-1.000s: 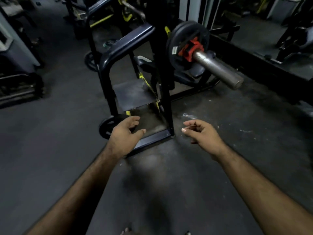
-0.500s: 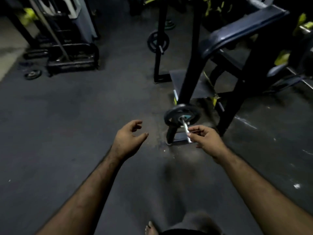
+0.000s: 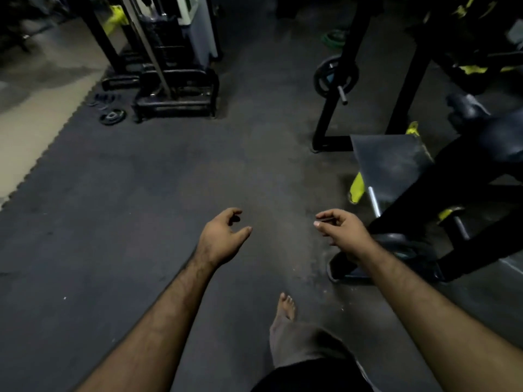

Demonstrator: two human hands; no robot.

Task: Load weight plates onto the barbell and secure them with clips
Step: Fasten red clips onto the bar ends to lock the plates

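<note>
Plate [image 3: 402,244] now under right hand [image 3: 343,232], ungripped

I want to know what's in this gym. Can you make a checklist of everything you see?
Surface: dark rubber floor mat, bare tan floor at far left.
Job's things: one weight plate on peg of a black rack; small plates on floor; no barbell or clips in view.
Clutter: nothing seen besides those loose plates.
Hands: left hand and right hand both open, empty, held over the floor.
Cables: nothing seen.
Surroundings: black machine at back; bench frame at right; bare foot stepping forward.
</note>
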